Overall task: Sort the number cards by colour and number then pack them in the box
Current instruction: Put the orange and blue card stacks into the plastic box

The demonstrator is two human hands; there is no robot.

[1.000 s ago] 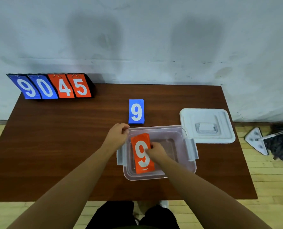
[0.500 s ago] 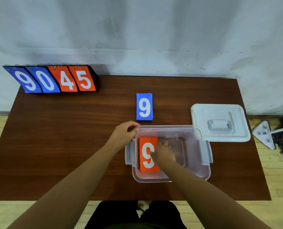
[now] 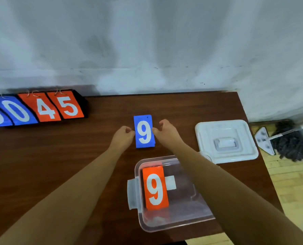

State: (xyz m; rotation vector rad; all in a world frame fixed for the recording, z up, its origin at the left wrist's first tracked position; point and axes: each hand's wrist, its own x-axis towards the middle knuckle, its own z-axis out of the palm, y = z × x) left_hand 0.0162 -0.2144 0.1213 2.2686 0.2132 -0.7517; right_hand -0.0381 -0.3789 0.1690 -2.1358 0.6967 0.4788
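With the left grip (image 3: 123, 137) and right grip (image 3: 166, 131) curled, pinching opposite long edges of the blue 9 card stack (image 3: 144, 131) on the tabletop (image 3: 58, 156) beyond the clear box (image 3: 164, 226), a loose squeeze could spill lower cards, scrambling their order.

Dark wooden table (image 3: 58, 156) bears four items: flip scoreboard (image 3: 41, 108) at far left, blue 9 card stack (image 3: 144, 131) at centre, clear plastic box (image 3: 180, 200) at near edge, white lid (image 3: 225, 140) at right.
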